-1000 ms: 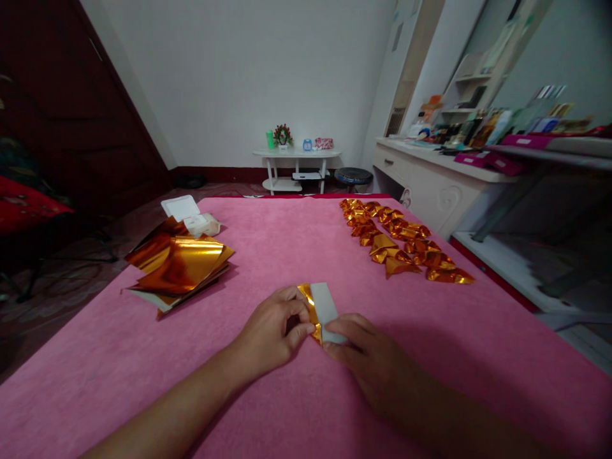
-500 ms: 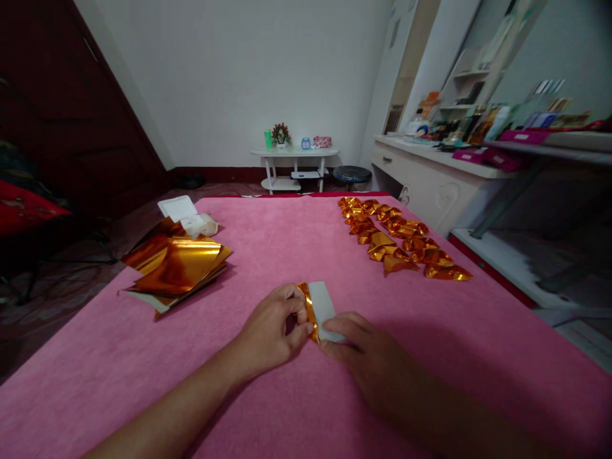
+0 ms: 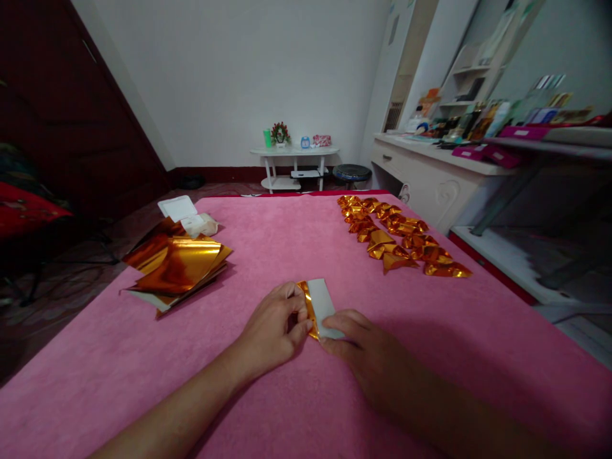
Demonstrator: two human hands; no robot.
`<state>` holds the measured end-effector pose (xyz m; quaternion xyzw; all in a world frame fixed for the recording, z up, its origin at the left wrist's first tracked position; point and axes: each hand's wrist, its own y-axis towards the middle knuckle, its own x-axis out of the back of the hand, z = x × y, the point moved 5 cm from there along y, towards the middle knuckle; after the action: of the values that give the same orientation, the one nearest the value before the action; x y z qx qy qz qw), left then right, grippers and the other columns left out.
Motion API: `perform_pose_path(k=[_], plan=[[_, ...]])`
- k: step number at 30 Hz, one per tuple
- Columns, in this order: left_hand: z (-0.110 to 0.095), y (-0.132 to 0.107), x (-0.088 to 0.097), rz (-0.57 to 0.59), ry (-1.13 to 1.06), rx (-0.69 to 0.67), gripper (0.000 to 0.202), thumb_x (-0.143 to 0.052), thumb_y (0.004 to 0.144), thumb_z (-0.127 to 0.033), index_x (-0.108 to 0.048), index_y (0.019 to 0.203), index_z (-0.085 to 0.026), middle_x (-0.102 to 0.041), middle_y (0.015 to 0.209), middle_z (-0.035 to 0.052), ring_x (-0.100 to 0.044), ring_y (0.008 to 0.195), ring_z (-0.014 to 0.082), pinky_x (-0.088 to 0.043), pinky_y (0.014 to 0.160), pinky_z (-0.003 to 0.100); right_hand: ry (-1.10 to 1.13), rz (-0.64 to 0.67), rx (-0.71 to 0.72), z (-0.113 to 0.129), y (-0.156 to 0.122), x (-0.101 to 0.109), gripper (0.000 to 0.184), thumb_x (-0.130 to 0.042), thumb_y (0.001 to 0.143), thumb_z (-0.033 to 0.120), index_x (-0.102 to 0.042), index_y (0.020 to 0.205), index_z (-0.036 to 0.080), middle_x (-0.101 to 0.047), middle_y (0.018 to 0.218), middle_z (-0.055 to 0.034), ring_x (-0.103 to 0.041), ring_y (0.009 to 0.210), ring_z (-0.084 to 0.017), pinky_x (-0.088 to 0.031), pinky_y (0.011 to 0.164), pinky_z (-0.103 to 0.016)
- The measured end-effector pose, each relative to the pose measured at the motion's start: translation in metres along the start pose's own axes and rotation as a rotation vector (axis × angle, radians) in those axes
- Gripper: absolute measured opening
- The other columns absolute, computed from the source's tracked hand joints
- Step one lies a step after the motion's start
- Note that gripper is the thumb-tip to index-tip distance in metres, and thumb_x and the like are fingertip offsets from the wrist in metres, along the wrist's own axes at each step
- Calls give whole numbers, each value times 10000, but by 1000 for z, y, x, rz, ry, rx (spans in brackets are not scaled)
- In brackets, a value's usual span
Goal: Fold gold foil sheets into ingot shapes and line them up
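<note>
Between my hands, on the pink cloth (image 3: 287, 242), lies a sheet of gold foil paper (image 3: 321, 301), its pale backing facing up and a gold strip folded along its left side. My left hand (image 3: 280, 322) pinches that folded gold edge, fingers curled. The near right corner of the same sheet is held by my right hand (image 3: 361, 344), thumb and fingers closed on the pale side. To the left sits a loose stack of gold foil sheets (image 3: 184, 268). Rows of folded gold foil pieces (image 3: 382, 239) lie on the right.
A small white open box (image 3: 178, 208) stands behind the stack. Beyond the cloth are a low white table (image 3: 294, 152) with a plant on it and a black stool (image 3: 351, 172). A white dresser (image 3: 425, 172) crowded with bottles runs along the right.
Almost nothing differs. Both hands keep their hold on the foil paper, and the view has shifted very slightly.
</note>
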<state>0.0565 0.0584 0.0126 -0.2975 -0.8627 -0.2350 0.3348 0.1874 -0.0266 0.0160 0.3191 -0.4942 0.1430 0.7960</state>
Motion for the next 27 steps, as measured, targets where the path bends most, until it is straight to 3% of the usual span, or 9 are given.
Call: perform_pose_path(k=[11,22,27], plan=[[1,-1,-3,-39,14,13,166,-595,754,-152,-492,624,-159,-520,794,19,-493,775,149,-376,689,280,4,-14,-12,-1,0,-1,255,-450,899,110,-596,1098,171,-597,1090,-95,-510,1024,-196,-471,890,-371],[3,0,-2,-30,-44,36,186,-580,780,-157,-495,615,-157,-524,789,9,-498,774,142,-372,675,268,51,-58,15,0,0,3,320,-410,895,90,-574,1148,200,-597,1097,-93,-521,1027,-195,-475,886,-380],[1,-1,-2,-59,9,42,174,-598,761,-158,-495,620,-160,-529,792,13,-501,765,145,-376,678,276,27,-23,-21,1,2,3,292,-416,904,100,-603,1109,191,-601,1097,-94,-513,1046,-200,-465,900,-385]])
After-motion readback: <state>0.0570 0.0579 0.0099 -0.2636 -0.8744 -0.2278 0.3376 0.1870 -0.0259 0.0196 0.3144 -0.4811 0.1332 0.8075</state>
